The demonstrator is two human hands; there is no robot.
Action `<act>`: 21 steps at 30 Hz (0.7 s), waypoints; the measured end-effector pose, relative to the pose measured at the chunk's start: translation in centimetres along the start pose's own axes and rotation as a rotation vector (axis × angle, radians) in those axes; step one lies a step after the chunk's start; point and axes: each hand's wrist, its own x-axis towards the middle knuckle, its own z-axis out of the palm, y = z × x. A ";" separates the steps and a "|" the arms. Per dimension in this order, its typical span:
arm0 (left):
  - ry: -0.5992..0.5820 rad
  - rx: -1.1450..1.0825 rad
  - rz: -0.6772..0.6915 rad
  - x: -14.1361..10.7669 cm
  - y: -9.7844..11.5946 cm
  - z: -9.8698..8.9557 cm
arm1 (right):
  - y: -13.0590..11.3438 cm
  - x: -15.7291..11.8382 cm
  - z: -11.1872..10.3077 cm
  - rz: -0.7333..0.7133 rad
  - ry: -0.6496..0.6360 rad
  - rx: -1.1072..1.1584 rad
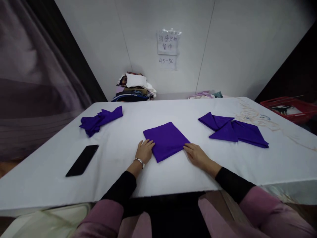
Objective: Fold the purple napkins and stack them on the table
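Observation:
A purple cloth napkin (167,140), folded into a flat square, lies turned cornerwise on the white-covered table in front of me. My left hand (145,151) is at its left edge, the fingers closed on the cloth near the lower left side. A silver bracelet (140,162) circles that wrist. At the right corner, my right hand (196,155) pinches the fabric with its fingertips. Both thumbs are partly hidden. Over to the right sits a purple cloth (234,130) folded into pointed shapes. Another purple cloth (101,120), gathered and pleated, rests at the far left.
A black flat slab, perhaps a phone (83,160), lies left of my left hand. Behind the table's far edge are a stack of folded clothes (135,87) and more fabric (204,95). A red basket (292,109) stands beyond the right edge. Handwritten paper (167,49) hangs on the wall.

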 end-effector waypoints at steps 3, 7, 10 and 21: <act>-0.020 -0.040 0.065 -1.2 0.7 -0.3 | -0.5 0.0 -0.3 0.010 -0.004 0.021; -0.018 -0.092 0.215 -2.7 2.6 -0.4 | 0.8 1.2 -0.1 -0.047 -0.004 0.020; -0.056 -0.107 0.277 -3.1 3.2 -0.4 | 1.6 2.1 0.2 -0.109 -0.005 0.026; 0.017 -0.027 0.010 -2.5 -2.8 -2.1 | -4.6 2.5 0.1 -0.160 -0.126 0.001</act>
